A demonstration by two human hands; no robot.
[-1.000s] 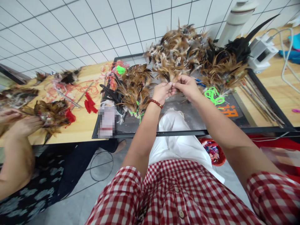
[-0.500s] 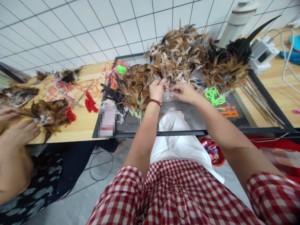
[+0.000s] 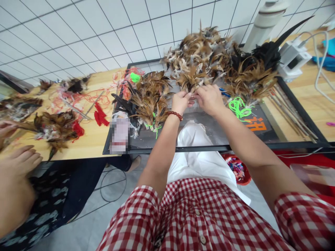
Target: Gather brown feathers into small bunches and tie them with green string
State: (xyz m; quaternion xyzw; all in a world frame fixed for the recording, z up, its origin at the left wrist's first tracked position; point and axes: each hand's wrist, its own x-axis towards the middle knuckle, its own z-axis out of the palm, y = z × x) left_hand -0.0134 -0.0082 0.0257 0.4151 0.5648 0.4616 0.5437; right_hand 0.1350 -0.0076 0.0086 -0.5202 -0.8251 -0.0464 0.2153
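Observation:
My left hand point(image 3: 181, 101), with a red bead bracelet at the wrist, is closed in a pinch over the middle of the black-framed board point(image 3: 170, 150). Just beyond its fingertips a small bunch of brown feathers point(image 3: 190, 79) fans out, its base between my two hands. My right hand point(image 3: 210, 99) is closed too, its fingertips meeting the left ones at that base. Whatever fine detail lies between the fingers is hidden. A large heap of brown feathers point(image 3: 206, 45) rises behind the hands, and another feather pile point(image 3: 149, 90) lies to the left.
Green cord point(image 3: 239, 107) and thin sticks point(image 3: 294, 115) lie on the right. A white cylinder point(image 3: 264, 26) and a white charger block point(image 3: 294, 57) stand behind. At left, a co-worker's hand point(image 3: 22, 160) is near feathers with red yarn point(image 3: 101, 114). A red basket point(image 3: 237, 169) sits below.
My right hand has moved left and its fingers have closed against the left hand's. My left hand has shifted slightly right, with the feather bunch. The co-worker's hands have moved slightly.

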